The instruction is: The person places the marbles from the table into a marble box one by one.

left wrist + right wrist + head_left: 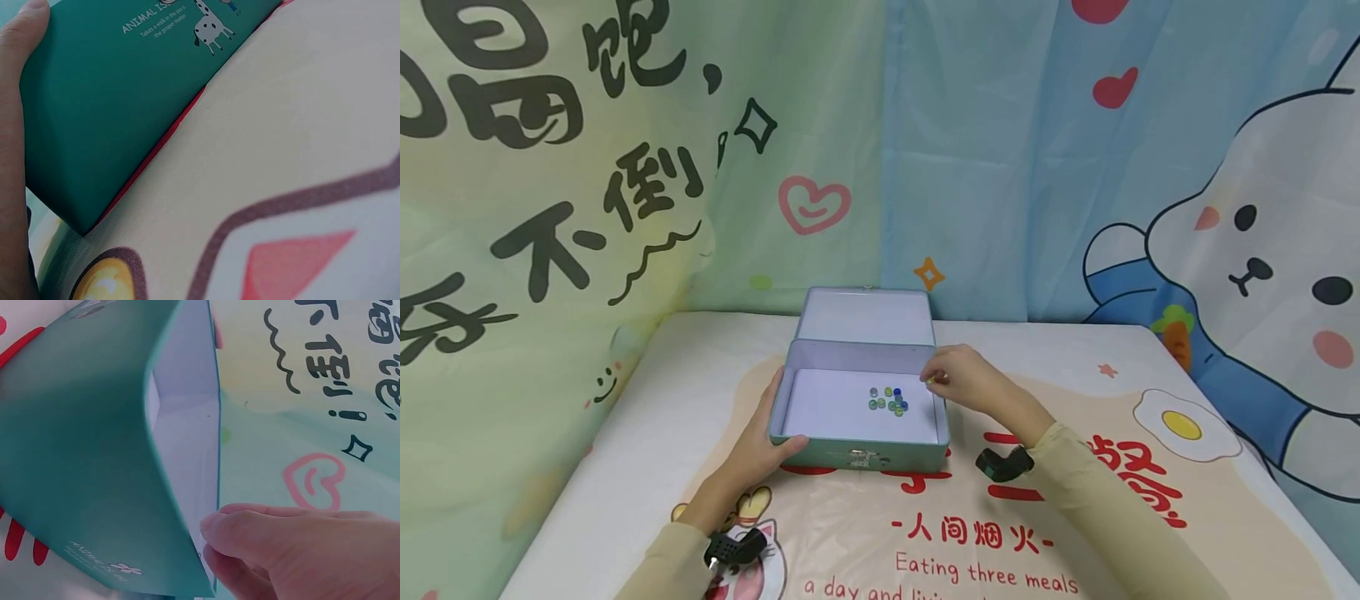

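A green tin box (880,457) sits on the table, its lid (867,317) tipped back and its white inside facing up. Several glass marbles (892,407), blue, green and clear, lie grouped on the box floor, right of its middle. My left hand (767,437) grips the box's front left corner, thumb on the front and fingers along the left side; the left wrist view catches only part of this hand (12,106). Over the right wall, my right hand (964,379) pinches a yellowish-green marble (930,381) between thumb and fingertips. In the right wrist view the fingers hide that marble.
A printed cloth (985,567) with red lettering and cartoon figures covers the table. Behind it hangs a patterned curtain (962,183) with a bear-like figure at the right. Dark wrist straps (1004,464) sit on both arms.
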A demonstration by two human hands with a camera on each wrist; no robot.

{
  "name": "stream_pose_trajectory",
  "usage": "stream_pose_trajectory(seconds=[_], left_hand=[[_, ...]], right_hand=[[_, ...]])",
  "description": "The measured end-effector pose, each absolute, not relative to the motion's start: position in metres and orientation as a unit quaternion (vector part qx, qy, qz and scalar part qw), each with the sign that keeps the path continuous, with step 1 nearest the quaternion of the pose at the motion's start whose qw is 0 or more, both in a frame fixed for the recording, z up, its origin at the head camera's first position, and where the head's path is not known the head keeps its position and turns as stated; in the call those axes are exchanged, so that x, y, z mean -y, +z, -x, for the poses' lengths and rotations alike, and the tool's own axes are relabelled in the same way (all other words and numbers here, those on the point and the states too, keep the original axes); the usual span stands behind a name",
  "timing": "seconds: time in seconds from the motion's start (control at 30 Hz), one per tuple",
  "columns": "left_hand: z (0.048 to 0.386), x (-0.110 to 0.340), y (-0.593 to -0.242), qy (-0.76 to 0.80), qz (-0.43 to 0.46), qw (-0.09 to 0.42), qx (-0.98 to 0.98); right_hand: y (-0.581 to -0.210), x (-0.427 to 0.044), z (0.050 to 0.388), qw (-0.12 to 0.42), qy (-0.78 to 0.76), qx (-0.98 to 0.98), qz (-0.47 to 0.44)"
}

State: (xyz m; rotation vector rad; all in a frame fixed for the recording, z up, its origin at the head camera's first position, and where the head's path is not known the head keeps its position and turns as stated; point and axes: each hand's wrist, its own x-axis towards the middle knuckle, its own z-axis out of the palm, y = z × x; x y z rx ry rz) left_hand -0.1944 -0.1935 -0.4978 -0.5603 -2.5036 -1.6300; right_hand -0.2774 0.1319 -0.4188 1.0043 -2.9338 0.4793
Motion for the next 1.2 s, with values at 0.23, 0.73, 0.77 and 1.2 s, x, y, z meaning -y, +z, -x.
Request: stream_pose_trajectory(seconds=[0.23,0.73,0.77,1.2], left_hand=[[0.194,0.193,-0.496,-0.536,0.185,0.050,0.822],[0.215,0.201,-0.534,-0.530,0.181,0.062,0.827],[0.216,0.202,-0.535,-0.529,0.182,0.063,0.826],[0.216,0.203,-0.536,-0.528,0.179,0.061,0.828]], right_hand=[[-0.422,-0.123,0.286,-0.017,0.131,0.935,-0.329],[-0.425,-0.105,0.302,-0.037,0.059,0.929,-0.364],[-0.426,-0.104,0.303,-0.040,0.057,0.929,-0.364],[-0.423,-0.092,0.310,-0.035,0.002,0.907,-0.420]])
